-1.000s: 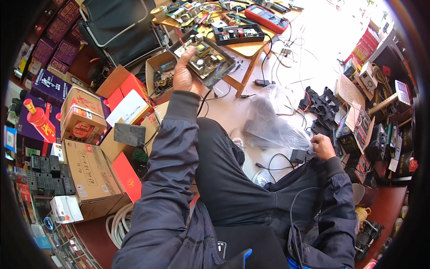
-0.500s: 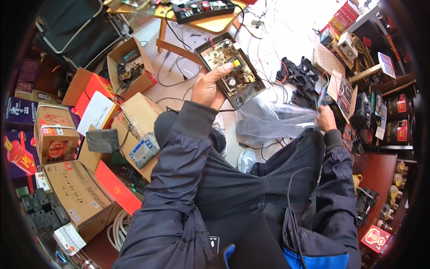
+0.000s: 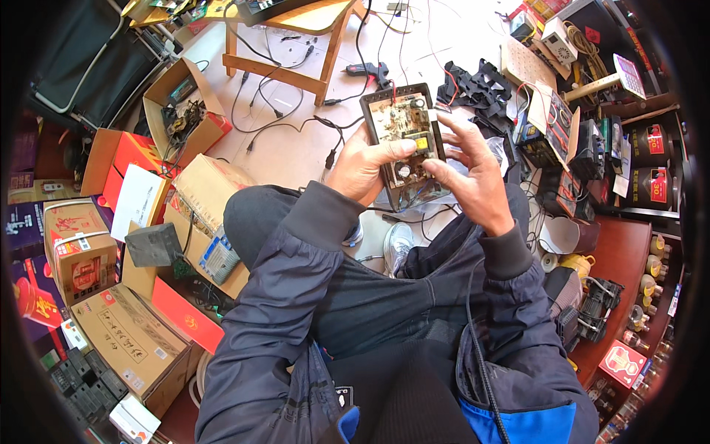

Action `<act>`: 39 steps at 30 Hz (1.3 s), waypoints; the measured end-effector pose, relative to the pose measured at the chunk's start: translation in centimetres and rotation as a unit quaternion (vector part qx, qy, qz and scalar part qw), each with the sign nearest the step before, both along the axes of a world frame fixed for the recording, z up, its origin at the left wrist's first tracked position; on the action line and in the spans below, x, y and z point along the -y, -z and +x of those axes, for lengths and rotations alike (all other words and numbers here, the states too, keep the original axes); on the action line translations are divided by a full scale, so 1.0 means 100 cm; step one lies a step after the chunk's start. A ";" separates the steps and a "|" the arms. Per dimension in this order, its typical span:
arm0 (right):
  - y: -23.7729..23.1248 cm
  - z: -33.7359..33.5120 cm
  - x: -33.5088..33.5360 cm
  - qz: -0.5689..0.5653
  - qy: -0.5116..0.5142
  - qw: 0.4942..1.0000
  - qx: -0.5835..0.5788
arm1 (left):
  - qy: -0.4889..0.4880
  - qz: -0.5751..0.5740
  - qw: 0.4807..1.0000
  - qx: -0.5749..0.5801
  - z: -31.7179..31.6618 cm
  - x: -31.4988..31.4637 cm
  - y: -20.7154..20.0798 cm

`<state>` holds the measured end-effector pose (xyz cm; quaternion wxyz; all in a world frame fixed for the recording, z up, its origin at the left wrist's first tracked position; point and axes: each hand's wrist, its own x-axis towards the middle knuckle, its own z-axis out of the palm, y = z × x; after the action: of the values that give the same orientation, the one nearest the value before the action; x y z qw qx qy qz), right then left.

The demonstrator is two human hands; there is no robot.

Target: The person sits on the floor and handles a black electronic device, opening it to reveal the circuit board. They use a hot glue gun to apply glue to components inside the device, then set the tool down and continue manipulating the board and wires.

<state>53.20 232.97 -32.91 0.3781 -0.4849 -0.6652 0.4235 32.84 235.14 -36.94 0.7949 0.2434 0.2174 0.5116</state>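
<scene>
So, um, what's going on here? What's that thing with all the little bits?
Someone is sitting with a circuit board in a black case. The left hand holds it, thumb on top near a yellow part. The right hand is at its other side; I can't tell whether that one grips it. Below, there's a clear bag, with cables on the floor and a table beyond.

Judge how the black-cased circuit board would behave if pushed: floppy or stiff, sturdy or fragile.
The black casing looks stiff, its straight rim showing no sag. The circuit board seems fragile, since raised parts, such as the yellow component, stand exposed and could bend if pressed.
</scene>
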 end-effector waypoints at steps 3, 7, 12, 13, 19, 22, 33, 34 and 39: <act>0.000 -0.002 0.008 0.000 0.022 1.000 0.004 | 0.017 -0.019 1.000 0.001 0.002 0.002 0.000; 0.003 -0.003 0.013 0.058 0.037 0.997 0.025 | 0.022 -0.018 0.999 -0.018 0.005 0.002 0.000; 0.002 -0.003 0.011 0.117 0.043 0.990 0.067 | 0.015 -0.024 0.998 -0.052 0.007 0.003 0.003; 0.001 -0.003 0.011 0.118 0.042 0.989 0.075 | 0.018 -0.023 0.998 -0.052 0.006 0.003 0.003; -0.006 -0.005 0.011 0.131 0.032 0.985 0.106 | 0.025 -0.044 0.998 -0.037 0.004 0.002 0.002; -0.005 -0.007 0.010 0.152 0.036 0.981 0.119 | 0.032 -0.035 0.998 -0.040 0.003 0.002 0.000; -0.002 -0.006 0.009 0.153 0.042 0.981 0.110 | 0.034 -0.028 0.998 -0.044 0.004 0.002 -0.001; -0.002 -0.006 0.009 0.153 0.043 0.981 0.111 | 0.036 -0.029 0.998 -0.044 0.004 0.002 -0.001; -0.001 -0.005 0.009 0.142 0.038 0.983 0.113 | 0.040 -0.036 0.998 -0.030 0.005 0.002 -0.004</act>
<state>52.72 232.09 -32.78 0.3812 -0.4962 -0.7382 0.2521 33.38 234.94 -36.58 0.8158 0.2388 0.2496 0.4638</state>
